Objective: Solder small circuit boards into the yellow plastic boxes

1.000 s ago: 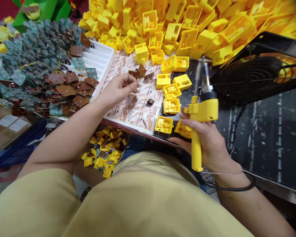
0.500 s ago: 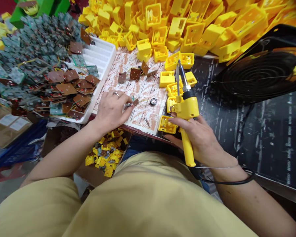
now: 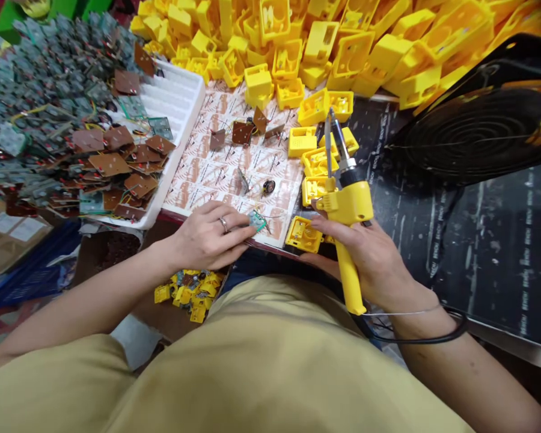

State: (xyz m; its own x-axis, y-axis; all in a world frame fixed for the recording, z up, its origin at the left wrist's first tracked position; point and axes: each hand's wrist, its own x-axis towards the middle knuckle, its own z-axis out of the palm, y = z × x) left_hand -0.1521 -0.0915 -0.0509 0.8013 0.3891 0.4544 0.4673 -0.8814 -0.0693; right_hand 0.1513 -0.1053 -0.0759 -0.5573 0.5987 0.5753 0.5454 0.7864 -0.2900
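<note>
My left hand (image 3: 210,237), a ring on one finger, is pinched on a small green circuit board (image 3: 256,221) with thin wires, at the near edge of the printed paper mat (image 3: 207,174). My right hand (image 3: 369,258) grips the handle of a yellow soldering gun (image 3: 347,210), its metal tip pointing away, up over several loose yellow plastic housings (image 3: 315,162). One open yellow housing (image 3: 303,233) lies just left of my right hand. A small metal piece (image 3: 242,180) and a round black part (image 3: 268,186) lie on the mat beyond my left hand.
A big heap of yellow housings (image 3: 342,36) fills the back. A white tray (image 3: 180,102) and piles of brown and green circuit boards (image 3: 72,108) sit at the left. A black fan grille (image 3: 473,132) stands at the right. A box of yellow parts (image 3: 189,288) is below the table edge.
My left hand has drawn back toward me, from the middle of the mat to its near edge, now pinching a green board. The soldering gun has swung from upper right toward the centre.
</note>
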